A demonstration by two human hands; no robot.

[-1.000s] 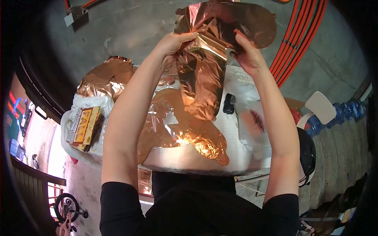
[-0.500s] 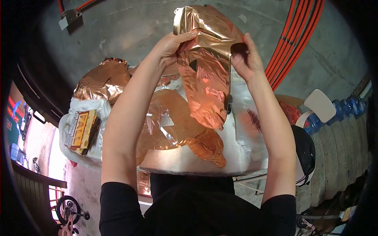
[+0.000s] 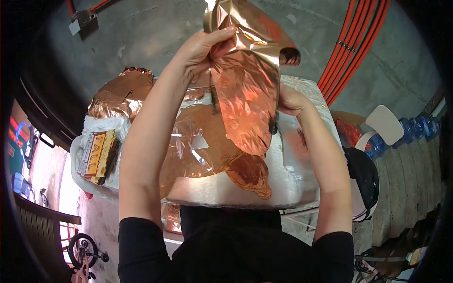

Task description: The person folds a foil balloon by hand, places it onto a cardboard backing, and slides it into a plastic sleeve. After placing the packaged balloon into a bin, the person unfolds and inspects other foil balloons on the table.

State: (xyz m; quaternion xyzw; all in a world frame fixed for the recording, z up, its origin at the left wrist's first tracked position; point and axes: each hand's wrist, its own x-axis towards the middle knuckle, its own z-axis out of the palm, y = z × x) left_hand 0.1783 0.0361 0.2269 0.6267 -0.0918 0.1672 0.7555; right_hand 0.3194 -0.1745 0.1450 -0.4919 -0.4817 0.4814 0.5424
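A shiny copper foil piece (image 3: 247, 99) hangs upright over the plastic-covered table (image 3: 207, 191). My left hand (image 3: 200, 49) grips its upper left side, thumb on the front. My right hand (image 3: 290, 101) is at the foil's right edge, lower down, with its fingers hidden behind the foil. Beneath, a translucent amber foil sheet (image 3: 203, 122) lies flat, with a crumpled end (image 3: 247, 172) near the front edge. At the back left rests a bundle of copper foil (image 3: 120, 92).
Left of the table's middle, a yellow printed packet (image 3: 99, 155) lies on white plastic wrap (image 3: 113, 125). A black bag (image 3: 363, 184) and a pale chair (image 3: 384, 125) are at the right, near blue water bottles (image 3: 417, 128). Orange pipes (image 3: 349, 47) run along the wall.
My right hand has left the foil's upper right corner and moved down behind its right edge. The foil's top has shifted up slightly with my left hand.
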